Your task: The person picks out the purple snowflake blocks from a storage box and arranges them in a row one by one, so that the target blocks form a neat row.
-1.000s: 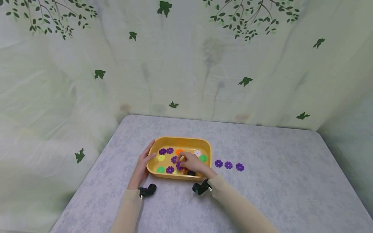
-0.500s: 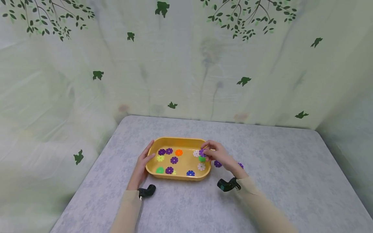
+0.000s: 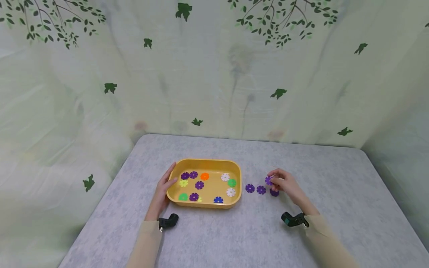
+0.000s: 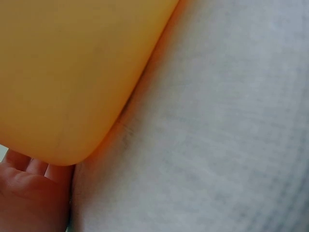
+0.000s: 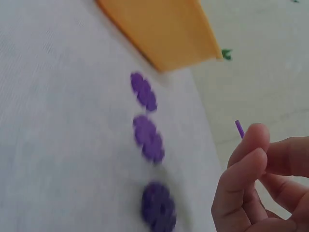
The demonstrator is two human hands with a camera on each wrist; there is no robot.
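My right hand (image 3: pixel 286 185) pinches a purple flower-shaped disc (image 3: pixel 268 180) between thumb and fingertips, above the table. In the right wrist view only a thin edge of this disc (image 5: pixel 239 128) shows past the fingertips. Beneath and beside that hand lie three more purple discs in a row, the left one (image 3: pixel 250 188), the middle one (image 3: pixel 261 190) and the right one (image 3: pixel 274 192), partly covered by the hand. At the yellow tray's (image 3: pixel 209 204) left end, my left hand (image 3: pixel 163 190) grips the side, thumb over the rim, fingers along the outer wall.
Inside the tray lie loose flower discs: several purple, an orange disc (image 3: pixel 205 176), a blue disc (image 3: pixel 218 200), and some white, green and yellow ones. The grey table (image 3: pixel 335 178) ends at a leaf-patterned curtain (image 3: pixel 214 74) behind.
My right hand has lifted a purple disc out of the tray and carried it right, over the tray's right rim, to the row's right end. The left hand stays on the tray.
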